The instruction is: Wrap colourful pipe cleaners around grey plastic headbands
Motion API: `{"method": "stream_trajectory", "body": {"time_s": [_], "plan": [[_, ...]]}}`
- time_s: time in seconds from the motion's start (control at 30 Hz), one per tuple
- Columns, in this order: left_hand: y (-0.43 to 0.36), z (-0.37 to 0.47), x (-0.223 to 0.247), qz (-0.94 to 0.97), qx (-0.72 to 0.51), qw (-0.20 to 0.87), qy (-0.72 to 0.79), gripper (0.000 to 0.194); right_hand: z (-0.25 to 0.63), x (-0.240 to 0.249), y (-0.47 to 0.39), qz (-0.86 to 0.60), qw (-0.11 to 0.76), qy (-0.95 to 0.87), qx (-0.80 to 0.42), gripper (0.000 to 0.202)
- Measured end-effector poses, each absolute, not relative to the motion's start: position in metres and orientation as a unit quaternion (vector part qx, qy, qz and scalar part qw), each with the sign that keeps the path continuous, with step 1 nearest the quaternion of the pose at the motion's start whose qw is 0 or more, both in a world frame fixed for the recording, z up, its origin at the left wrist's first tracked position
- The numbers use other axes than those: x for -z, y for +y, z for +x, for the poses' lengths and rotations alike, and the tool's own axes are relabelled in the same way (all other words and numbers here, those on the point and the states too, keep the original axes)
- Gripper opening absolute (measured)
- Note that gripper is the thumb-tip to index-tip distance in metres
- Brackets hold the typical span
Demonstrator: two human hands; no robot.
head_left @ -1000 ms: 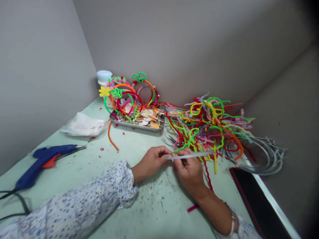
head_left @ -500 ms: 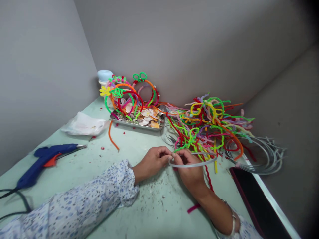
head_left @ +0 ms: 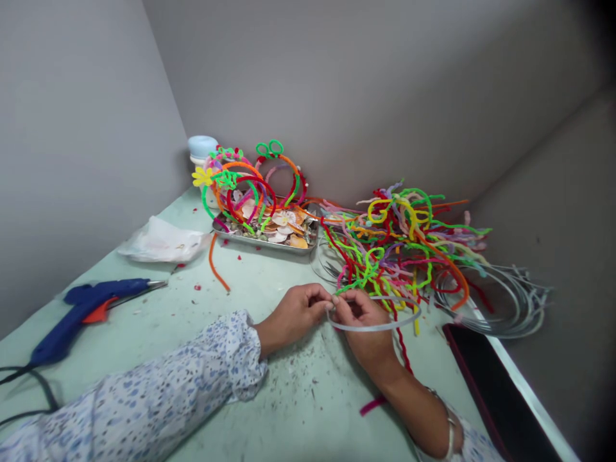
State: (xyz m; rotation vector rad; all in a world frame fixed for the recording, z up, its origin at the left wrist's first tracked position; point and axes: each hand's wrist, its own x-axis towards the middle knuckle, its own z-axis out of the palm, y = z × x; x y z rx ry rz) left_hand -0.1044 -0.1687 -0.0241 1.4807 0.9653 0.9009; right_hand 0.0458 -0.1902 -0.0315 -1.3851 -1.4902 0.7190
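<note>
A thin, pale plastic headband (head_left: pixel 375 328) loops out over my right hand (head_left: pixel 369 350), its end at the fingertips. My left hand (head_left: pixel 299 312) is closed in a pinch at that same end, its fingertips meeting those of the right. Thumb and fingers of my right hand are closed on the band too. A bright green pipe cleaner (head_left: pixel 355 283) reaches down right behind the fingertips; whether it is attached to the band I cannot tell. The pinched spot itself is mostly covered by fingers.
Colourful pipe cleaners (head_left: pixel 399 237) heap behind my right hand, beside bare headbands (head_left: pixel 517 308). Wrapped headbands (head_left: pixel 267 183) stand in a metal tray (head_left: pixel 264 244) of shells. A blue glue gun (head_left: pixel 72 321), plastic bag (head_left: pixel 163 240), lidded bottle (head_left: pixel 202 147) and phone (head_left: pixel 500 391) lie around.
The headband's loop has tilted, its near side dropping slightly toward me. Both hands stay in nearly the same place, still pinching at its end.
</note>
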Motion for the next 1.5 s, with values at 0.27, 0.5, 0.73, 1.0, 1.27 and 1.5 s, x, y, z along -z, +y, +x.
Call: {"method": "stream_trajectory", "body": {"time_s": [0.27, 0.5, 0.73, 1.0, 1.27, 1.5], "plan": [[-0.1692, -0.1028, 0.0261, 0.607, -0.396, 0.559, 0.403, 0.012, 0.0447, 0.0312, -0.1883, -0.564, 0.486, -0.584, -0.323, 0.021], [-0.1682, -0.1024, 0.0246, 0.576, -0.397, 0.611, 0.371, 0.021, 0.0462, 0.0335, -0.1869, -0.566, 0.486, -0.567, -0.349, 0.027], [-0.1654, -0.1033, 0.026, 0.57, -0.39, 0.618, 0.374, 0.025, 0.0441, 0.0289, -0.1878, -0.554, 0.498, -0.553, -0.374, 0.027], [-0.1667, -0.1034, 0.0243, 0.578, -0.385, 0.599, 0.398, 0.022, 0.047, 0.0322, -0.1865, -0.558, 0.49, -0.571, -0.351, 0.025], [-0.1711, -0.1045, 0.0234, 0.632, -0.386, 0.535, 0.405, 0.012, 0.0469, 0.0264, -0.1885, -0.586, 0.447, -0.606, -0.301, 0.024], [-0.1719, -0.1047, 0.0222, 0.627, -0.397, 0.54, 0.398, 0.011, 0.0452, 0.0261, -0.1888, -0.584, 0.456, -0.602, -0.299, 0.022]]}}
